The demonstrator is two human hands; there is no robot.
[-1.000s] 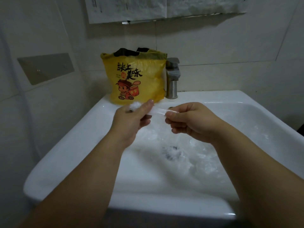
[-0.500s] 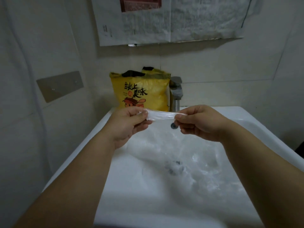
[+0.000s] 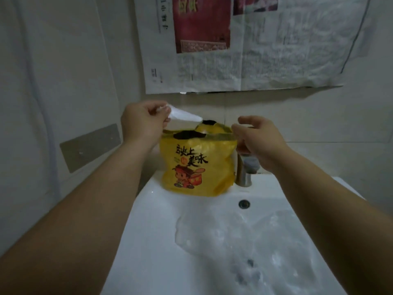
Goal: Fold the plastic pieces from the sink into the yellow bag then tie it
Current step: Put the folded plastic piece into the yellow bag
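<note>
In the head view, the yellow bag stands upright on the back ledge of the white sink, its printed cartoon side facing the camera and its mouth open at the top. Something black shows inside that mouth.

Of the two hands, the left hand is raised just above the bag's left top corner. Its thumb and fingers pinch one folded plastic piece, a pale clear wedge whose tip points over the bag's opening without touching it.

The right hand is at the bag's right top corner. Its fingers are curled around the rim there, and the rim runs taut across to them. The hands are well apart, one on each side of the bag's mouth.

Below and in front of the bag, more crumpled clear plastic pieces lie in the basin, spread over the drain area. The overflow hole sits just below the bag's lower right corner. A metal tap stands just beside the bag on its right, partly hidden by the right hand.

Above the bag, a sheet of newspaper hangs on the tiled wall. To the left of the bag, a grey plate is fixed to the side wall.
</note>
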